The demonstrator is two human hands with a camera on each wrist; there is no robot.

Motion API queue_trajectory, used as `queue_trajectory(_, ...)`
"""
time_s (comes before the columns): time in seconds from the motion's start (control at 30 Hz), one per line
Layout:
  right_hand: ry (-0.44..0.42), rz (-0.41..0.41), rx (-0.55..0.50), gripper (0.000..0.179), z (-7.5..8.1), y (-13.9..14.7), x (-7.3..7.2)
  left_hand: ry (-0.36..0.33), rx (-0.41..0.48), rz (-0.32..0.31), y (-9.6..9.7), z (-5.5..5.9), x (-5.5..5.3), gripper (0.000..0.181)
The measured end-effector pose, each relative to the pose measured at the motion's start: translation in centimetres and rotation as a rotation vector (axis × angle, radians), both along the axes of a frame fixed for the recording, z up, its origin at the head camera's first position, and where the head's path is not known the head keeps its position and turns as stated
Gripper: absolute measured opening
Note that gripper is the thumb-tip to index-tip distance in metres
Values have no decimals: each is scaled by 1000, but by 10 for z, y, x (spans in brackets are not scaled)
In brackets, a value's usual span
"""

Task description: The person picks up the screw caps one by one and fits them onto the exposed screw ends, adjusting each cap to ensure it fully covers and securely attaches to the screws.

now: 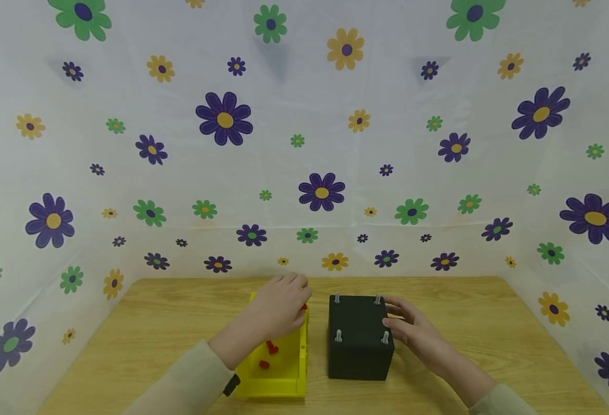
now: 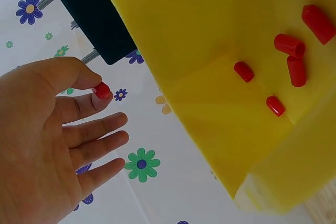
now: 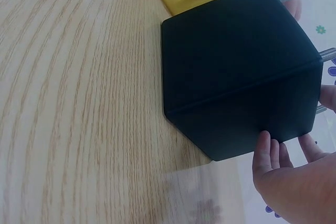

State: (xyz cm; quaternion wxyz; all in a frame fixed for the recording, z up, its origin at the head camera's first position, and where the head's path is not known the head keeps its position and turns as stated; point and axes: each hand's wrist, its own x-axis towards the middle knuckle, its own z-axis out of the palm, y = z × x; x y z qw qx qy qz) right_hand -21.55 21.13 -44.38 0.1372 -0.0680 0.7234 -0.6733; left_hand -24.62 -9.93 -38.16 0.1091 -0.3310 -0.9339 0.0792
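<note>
My left hand (image 1: 278,305) is raised over the yellow bin (image 1: 278,387). Thumb and index finger pinch a small red cap (image 2: 102,90), the other fingers spread apart. Inside the bin lie several loose red caps (image 2: 243,71), hollow and tube-shaped. To the right of the bin stands a black block (image 1: 360,360) with threaded metal bolts (image 1: 338,335) upright at its top corners. My right hand (image 1: 415,328) rests on the block's right side, its fingertips (image 3: 264,142) against that face and the thumb at the top edge near a bolt.
Bin and block stand side by side on a wood-grain table (image 1: 439,380), a narrow gap between them. A white sheet printed with flowers (image 1: 322,192) hangs behind and along both sides of the table.
</note>
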Motion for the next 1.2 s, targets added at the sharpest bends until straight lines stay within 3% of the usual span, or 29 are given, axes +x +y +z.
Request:
queue_trajectory(0.5, 8, 3, 16, 69, 0, 2, -2, 7, -11, -12, 8, 1, -8, 27)
queue_trajectory(0.77, 6, 3, 14, 69, -1, 2, -2, 36, -19, -35, 11, 1, -10, 19)
queue_trajectory(1.2, 4, 10, 7, 68, -2, 1, -1, 3, -18, -22, 24, 4, -13, 28)
